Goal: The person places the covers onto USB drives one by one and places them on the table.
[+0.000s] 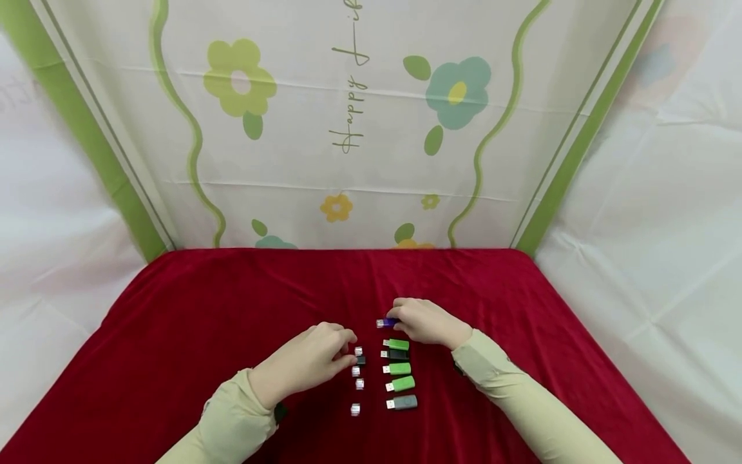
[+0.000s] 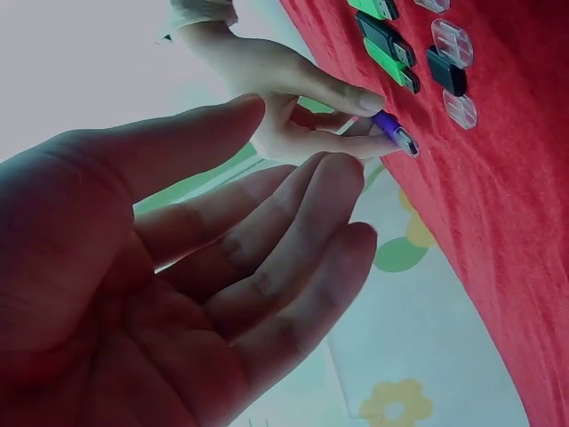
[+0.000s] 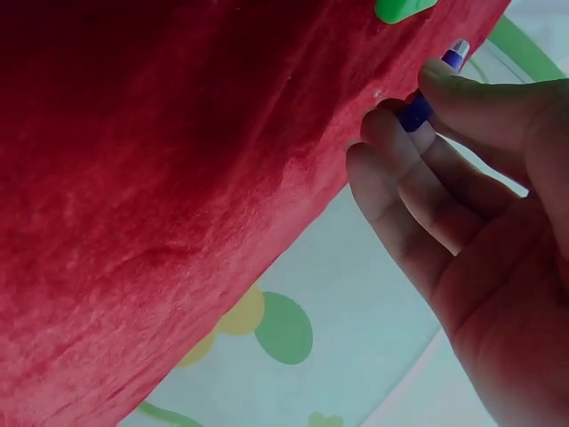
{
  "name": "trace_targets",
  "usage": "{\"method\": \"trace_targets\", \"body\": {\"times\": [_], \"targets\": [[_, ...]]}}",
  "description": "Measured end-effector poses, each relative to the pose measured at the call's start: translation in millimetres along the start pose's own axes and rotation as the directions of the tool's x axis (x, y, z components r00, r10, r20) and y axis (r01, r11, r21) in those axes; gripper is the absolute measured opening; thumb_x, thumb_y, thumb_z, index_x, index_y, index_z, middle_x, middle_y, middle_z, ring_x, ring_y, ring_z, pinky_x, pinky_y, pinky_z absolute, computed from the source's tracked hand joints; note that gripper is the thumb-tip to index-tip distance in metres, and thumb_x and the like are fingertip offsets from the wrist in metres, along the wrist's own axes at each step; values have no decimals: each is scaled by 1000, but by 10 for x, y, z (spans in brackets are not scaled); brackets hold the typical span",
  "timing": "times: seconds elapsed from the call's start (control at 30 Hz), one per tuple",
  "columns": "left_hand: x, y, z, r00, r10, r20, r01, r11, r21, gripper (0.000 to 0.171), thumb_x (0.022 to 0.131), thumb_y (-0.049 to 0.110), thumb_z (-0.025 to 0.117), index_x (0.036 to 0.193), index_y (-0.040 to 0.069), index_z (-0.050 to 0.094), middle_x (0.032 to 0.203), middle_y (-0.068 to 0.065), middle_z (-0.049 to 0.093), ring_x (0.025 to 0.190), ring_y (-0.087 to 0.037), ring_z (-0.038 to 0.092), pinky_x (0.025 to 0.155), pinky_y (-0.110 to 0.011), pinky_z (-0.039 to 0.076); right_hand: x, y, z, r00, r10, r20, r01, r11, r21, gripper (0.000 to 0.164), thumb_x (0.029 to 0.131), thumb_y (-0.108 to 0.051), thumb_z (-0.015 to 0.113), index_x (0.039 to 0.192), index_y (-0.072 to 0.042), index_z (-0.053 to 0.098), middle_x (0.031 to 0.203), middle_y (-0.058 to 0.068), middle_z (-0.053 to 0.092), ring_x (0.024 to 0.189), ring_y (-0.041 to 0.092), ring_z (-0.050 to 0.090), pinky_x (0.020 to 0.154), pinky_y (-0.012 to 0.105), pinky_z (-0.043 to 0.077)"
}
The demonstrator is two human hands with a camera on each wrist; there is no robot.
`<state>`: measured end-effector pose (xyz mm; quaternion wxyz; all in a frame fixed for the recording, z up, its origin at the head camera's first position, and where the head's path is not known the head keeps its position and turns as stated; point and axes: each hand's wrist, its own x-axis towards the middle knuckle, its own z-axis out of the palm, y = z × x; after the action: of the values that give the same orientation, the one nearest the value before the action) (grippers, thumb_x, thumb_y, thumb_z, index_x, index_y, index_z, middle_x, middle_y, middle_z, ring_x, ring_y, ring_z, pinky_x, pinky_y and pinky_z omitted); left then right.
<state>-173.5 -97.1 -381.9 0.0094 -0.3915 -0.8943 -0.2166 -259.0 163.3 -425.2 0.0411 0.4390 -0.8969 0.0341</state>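
Between thumb and fingers my right hand (image 1: 426, 320) pinches a blue-purple USB stick (image 3: 416, 112), at the far end of a column of sticks. A clear cap (image 2: 406, 140) appears to sit over its plug end, which points left. My left hand (image 1: 315, 354) holds nothing; its fingers are loosely bent with a gap to the thumb, as the left wrist view shows. It hovers beside the column of small caps, nearest a clear cap (image 1: 358, 351) and a black cap (image 1: 361, 361). In the head view its fingertips partly overlap that black cap.
Uncapped sticks lie in a column: a green stick (image 1: 397, 345), a black stick (image 1: 398, 355), two more green ones, and a grey stick (image 1: 404, 403) nearest me. More clear caps (image 1: 355, 409) lie left of them. Red cloth (image 1: 232, 290) covers the table; a printed curtain (image 1: 382, 174) stands behind.
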Motion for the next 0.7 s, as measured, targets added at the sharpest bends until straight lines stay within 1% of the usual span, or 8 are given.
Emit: {"method": "trace_targets", "body": {"times": [0.17,0.33,0.57,0.7], "targets": [[0,11,3,1000,2,11,-3,1000,17,18,87,11,76,100,-1,70,84,-6,65,63,-3,50,58,-16,46,9,-15,17,999,-7,33,7,1000,-1,10,86,-8,76,95,-11,75,82,-6,55,73,9,54,67,23,49],[-2,22,16,1000,15,14,-15,1000,8,15,88,10,75,97,-1,70,84,-8,65,61,-2,49,56,-15,45,2,-15,21,998,-20,53,21,1000,-13,9,86,-10,77,94,-12,77,81,-6,56,74,8,57,69,24,50],[-1,11,33,1000,16,21,-16,999,32,13,87,10,76,94,1,69,81,-6,64,59,-1,48,55,-15,44,12,-11,63,999,-38,24,39,999,-32,10,85,-10,77,95,-11,78,81,-5,53,73,9,55,67,22,49],[2,12,32,999,9,32,-10,999,34,12,88,11,75,92,2,69,78,-4,63,59,-1,48,54,-15,44,-5,-16,70,999,-46,4,46,999,-18,9,85,-10,77,94,-10,78,84,-3,53,74,10,55,67,22,49]]}}
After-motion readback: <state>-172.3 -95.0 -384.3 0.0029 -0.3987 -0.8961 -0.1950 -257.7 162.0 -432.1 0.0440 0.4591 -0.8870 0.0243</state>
